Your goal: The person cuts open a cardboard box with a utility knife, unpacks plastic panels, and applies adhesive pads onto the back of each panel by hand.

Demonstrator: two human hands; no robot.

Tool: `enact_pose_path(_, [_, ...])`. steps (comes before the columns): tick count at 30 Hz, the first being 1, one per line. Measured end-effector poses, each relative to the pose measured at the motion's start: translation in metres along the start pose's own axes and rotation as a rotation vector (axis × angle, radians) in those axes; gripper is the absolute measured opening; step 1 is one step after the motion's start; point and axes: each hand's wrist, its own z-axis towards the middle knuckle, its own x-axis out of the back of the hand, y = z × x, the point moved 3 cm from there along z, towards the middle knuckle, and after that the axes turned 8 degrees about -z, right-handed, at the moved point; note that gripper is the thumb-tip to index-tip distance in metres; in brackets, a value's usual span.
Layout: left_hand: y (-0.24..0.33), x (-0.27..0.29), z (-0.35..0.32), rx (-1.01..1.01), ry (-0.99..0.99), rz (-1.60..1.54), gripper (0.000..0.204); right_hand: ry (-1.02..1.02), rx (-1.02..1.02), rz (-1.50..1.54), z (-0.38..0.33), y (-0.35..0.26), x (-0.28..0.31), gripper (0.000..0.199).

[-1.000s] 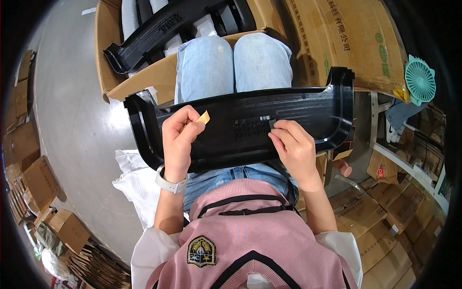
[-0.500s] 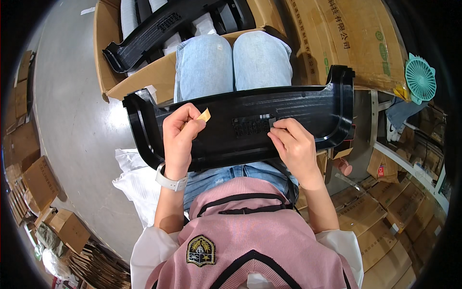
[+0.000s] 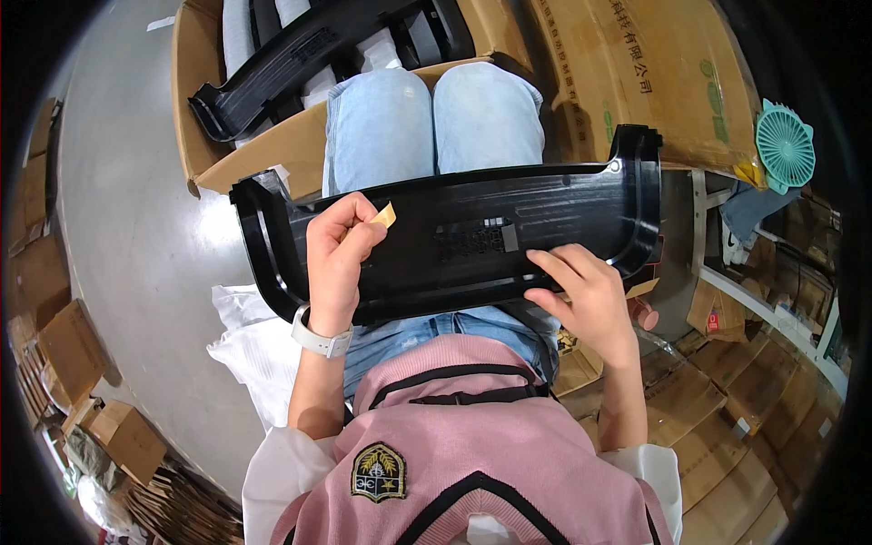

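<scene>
Across my lap lies a long black plastic panel [image 3: 409, 263] with raised, curved ends. A patch of small slots and a grid [image 3: 468, 240] sits in its middle, with a small dark grey rectangular strip [image 3: 510, 238] at the grid's right end. My left hand [image 3: 336, 254] is over the panel's left part, thumb and forefinger pinching a small yellow paper-like strip [image 3: 385, 215]. Right of the grid, my right hand [image 3: 589, 295] is open, thumb and fingers apart, nothing visible in it. Its fingertips are close to the panel; whether they touch it I cannot tell.
Beyond my knees stands an open cardboard box [image 3: 263, 163] holding a similar black panel [image 3: 318, 45] and white padding. At right are a large carton [image 3: 618, 82], a teal fan-like thing [image 3: 785, 145] and a metal frame [image 3: 772, 300]. A small open box [image 3: 581, 371] stands beside my right thigh.
My right hand has moved right and toward me from the grid's right end, and its fingers have spread. The grey strip there now shows plainly. My left hand still pinches the yellow strip.
</scene>
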Motion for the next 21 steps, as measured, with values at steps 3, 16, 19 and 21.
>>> enact_pose_path(3, [-0.004,-0.002,0.003,-0.006,-0.001,-0.012,0.01,0.061,0.054,-0.05,0.007,-0.002,-0.014,0.036])
enact_pose_path(16, [0.009,-0.008,0.024,-0.019,-0.041,-0.457,0.009,-0.051,0.154,-0.061,0.002,0.028,0.022,0.035])
enact_pose_path(19, [0.013,-0.016,0.032,-0.1,-0.031,-0.537,0.013,0.177,0.029,-0.271,-0.011,0.063,0.036,0.038])
enact_pose_path(21, [0.023,-0.011,0.019,-0.133,-0.043,-0.577,0.019,0.217,0.06,-0.297,-0.02,0.082,0.032,0.031])
